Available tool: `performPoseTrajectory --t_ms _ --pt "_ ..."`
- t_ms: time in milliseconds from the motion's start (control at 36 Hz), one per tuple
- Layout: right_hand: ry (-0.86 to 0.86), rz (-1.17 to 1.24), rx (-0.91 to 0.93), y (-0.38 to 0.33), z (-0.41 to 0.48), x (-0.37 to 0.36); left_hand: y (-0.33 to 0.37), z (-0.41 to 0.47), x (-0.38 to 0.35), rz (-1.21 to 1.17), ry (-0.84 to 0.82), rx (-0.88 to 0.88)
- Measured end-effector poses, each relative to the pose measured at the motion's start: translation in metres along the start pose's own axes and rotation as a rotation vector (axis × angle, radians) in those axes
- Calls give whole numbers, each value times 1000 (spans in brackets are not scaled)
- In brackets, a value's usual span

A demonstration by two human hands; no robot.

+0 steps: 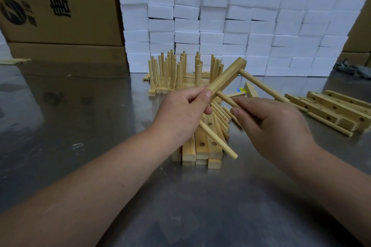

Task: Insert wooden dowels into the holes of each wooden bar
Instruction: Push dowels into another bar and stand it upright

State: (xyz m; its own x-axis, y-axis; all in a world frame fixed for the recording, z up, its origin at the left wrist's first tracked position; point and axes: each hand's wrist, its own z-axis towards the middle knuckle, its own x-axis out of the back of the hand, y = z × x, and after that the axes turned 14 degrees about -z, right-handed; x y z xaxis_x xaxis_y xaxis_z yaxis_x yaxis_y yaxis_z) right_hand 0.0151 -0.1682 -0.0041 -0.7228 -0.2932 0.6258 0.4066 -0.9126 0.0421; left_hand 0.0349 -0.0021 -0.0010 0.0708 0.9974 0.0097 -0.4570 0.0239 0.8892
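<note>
Up close, the person's left hand [180, 114] is curled around the near end of a wooden bar [226, 78], thumb pressed along its side, holding it up off the table so it slants away and to the right. The right hand [275, 124] meets it from the other side, with its fingers folded round the middle dowel [225, 99], which stands in the bar just beyond the left thumb. At the bar's far end a second dowel [263, 86] is seated and points off to the right. A third dowel [218, 142] comes out from under the left hand, running parallel to the other two. The hand hides where it starts, so I cannot tell whether it sits in the bar.

Directly beneath the hands lies a stack of drilled bars [188, 150], holes facing up, with loose dowels [219, 113] fanned across its far end. Behind that stands a cluster of finished bars [172, 70], their dowels upright like a small fence. Off to the right, more bars with holes [329, 110] lie flat in a row, a few dowels beside them.

All of it rests on a dull metal table [80, 116]. A wall of white foam blocks [241, 26] rises at the back, and cardboard boxes [60, 6] with printed characters are stacked to the left.
</note>
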Motion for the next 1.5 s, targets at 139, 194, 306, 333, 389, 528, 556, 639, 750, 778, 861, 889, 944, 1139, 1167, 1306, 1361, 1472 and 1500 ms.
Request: performPoseTrajectory --t_ms 139,194,306,333,389,528,556,639,750,778,861,889,944,1139,1167,1306,1361,1472,1500 --pt "5 102 -62 0 -4 -2 -2 0 2 72 -1 -34" --pt "-49 236 -159 -1 -5 -2 -3 1 2 75 1 -37" --pt "-136 519 -339 -4 -5 -1 -3 0 3 77 -20 -38" --pt "-148 588 -402 -6 -4 -1 -3 1 4 74 -22 -38" --pt "-199 722 -528 -7 -1 0 -2 1 4 63 -25 -42" --pt "-295 1055 -728 -7 1 -3 -3 0 5 32 -35 -55" --pt "-299 1090 -750 -9 1 -3 -3 0 5 27 -38 -53" --pt "-298 1143 -779 -12 2 -1 -1 0 5 0 -58 -54" --pt "-275 1189 -787 -14 5 -1 3 1 5 -2 -65 -67" --pt "-270 1190 -785 -15 6 -1 3 1 5 -2 -54 -70" --pt "-265 1202 -789 -16 7 -1 0 2 5 -6 -24 -65" --pt "-262 1211 -800 -15 7 -1 -1 3 5 5 -9 -57" --pt "-243 1237 -828 -14 7 -1 -3 5 5 34 37 -46" --pt "-233 1164 -860 -7 6 -3 -18 22 28 74 392 -3" --pt "-233 1148 -856 -6 6 -3 -21 25 34 73 454 0" --pt "-244 1049 -814 -4 5 -4 -33 39 62 -30 687 142" --pt "-247 1019 -799 -4 4 -5 -37 45 72 -54 746 242" --pt "-251 977 -787 -3 3 -6 -46 50 85 -80 754 460" --pt "-254 969 -783 -3 3 -6 -48 51 88 -71 731 488"
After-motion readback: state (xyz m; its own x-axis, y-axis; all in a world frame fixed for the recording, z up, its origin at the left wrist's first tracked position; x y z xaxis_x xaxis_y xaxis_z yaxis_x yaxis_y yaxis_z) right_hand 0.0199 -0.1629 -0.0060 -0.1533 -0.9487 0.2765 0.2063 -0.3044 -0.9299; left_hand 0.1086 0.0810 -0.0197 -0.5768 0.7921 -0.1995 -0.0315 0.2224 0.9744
